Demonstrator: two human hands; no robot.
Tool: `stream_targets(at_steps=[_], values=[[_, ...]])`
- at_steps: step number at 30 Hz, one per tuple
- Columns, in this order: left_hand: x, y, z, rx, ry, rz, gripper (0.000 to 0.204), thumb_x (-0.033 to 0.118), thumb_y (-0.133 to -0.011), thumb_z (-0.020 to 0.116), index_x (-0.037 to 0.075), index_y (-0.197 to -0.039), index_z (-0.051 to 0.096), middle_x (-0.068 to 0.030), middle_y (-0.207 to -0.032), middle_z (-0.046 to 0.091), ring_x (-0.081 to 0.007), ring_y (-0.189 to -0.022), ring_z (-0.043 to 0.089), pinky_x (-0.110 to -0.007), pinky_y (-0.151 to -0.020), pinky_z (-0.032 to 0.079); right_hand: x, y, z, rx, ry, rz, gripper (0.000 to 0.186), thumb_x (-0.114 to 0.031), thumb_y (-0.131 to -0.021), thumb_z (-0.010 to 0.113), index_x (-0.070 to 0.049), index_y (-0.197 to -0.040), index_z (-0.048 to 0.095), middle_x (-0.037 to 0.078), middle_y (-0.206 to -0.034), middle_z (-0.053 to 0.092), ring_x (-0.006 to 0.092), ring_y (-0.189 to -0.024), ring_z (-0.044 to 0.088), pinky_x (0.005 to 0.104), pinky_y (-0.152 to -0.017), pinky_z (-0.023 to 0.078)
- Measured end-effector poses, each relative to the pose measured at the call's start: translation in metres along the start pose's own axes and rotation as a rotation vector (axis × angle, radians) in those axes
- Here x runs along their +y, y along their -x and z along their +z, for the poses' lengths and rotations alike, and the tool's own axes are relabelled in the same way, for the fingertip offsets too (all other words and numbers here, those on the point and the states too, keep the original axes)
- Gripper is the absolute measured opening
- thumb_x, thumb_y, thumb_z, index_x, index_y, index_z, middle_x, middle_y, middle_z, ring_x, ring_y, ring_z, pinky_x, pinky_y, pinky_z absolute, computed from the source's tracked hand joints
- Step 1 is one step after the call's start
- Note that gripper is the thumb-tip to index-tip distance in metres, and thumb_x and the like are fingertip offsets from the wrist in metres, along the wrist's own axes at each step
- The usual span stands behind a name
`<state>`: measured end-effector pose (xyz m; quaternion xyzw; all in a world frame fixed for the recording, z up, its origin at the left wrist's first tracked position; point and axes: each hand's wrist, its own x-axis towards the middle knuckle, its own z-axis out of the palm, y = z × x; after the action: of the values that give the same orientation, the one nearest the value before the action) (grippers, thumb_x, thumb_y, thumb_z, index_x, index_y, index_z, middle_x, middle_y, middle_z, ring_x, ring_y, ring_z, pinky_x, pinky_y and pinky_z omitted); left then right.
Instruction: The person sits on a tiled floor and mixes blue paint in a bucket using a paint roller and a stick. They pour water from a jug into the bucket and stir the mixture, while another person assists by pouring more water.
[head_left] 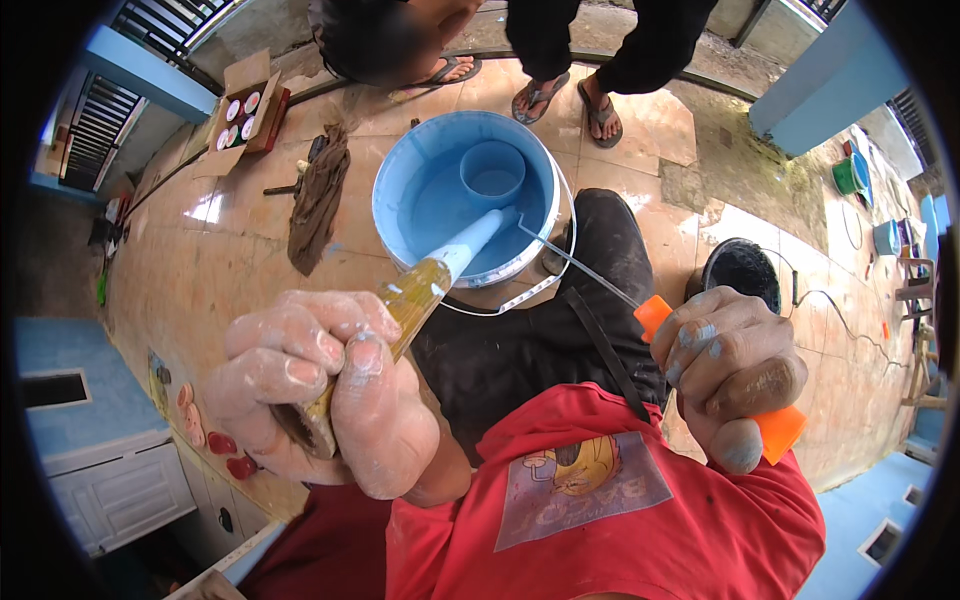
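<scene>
Fingers of the left hand (320, 390) wrap a yellow wooden brush handle (400, 310); the right hand (735, 375) grips an orange-handled roller frame (700, 370), above a blue paint bucket (440, 210).

The bucket (470, 200) is smooth plastic, coated inside with wet, glossy blue paint, as is the plastic cup (492, 172) in it. The brush (420, 295) has a glossy, amber handle. The roller (700, 370) has a thin metal rod and matt orange plastic handle. The floor (220, 270) is glossy tile. A rag (318, 200) of rough brown cloth lies on it.
</scene>
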<state>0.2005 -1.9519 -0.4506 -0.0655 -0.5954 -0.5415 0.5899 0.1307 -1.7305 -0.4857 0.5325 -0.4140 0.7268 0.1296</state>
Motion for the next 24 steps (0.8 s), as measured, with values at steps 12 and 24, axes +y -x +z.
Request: stream_targets(at_steps=[12, 24], values=[[-0.023, 0.01, -0.005, 0.042, -0.073, -0.02, 0.025, -0.005, -0.069, 0.057, 0.003, -0.092, 0.052, -0.0097, -0.077, 0.046, -0.019, -0.059, 0.051, -0.03, -0.047, 0.047, -0.008, 0.0, -0.007, -0.007, -0.024, -0.05, 0.047, -0.041, -0.095, 0.079, -0.005, -0.082, 0.053, 0.004, -0.057, 0.052, 0.0152, -0.042, 0.047, 0.0304, -0.039, 0.044], [-0.016, 0.01, -0.038, 0.044, -0.082, -0.018, 0.026, -0.005, -0.072, 0.056, 0.003, -0.095, 0.049, -0.0089, -0.08, 0.047, -0.0174, -0.059, 0.051, -0.03, -0.047, 0.048, -0.014, -0.002, -0.026, 0.031, -0.002, 0.007, 0.045, -0.042, -0.099, 0.072, -0.008, -0.082, 0.049, 0.003, -0.056, 0.049, 0.0148, -0.04, 0.046, 0.0314, -0.039, 0.046]])
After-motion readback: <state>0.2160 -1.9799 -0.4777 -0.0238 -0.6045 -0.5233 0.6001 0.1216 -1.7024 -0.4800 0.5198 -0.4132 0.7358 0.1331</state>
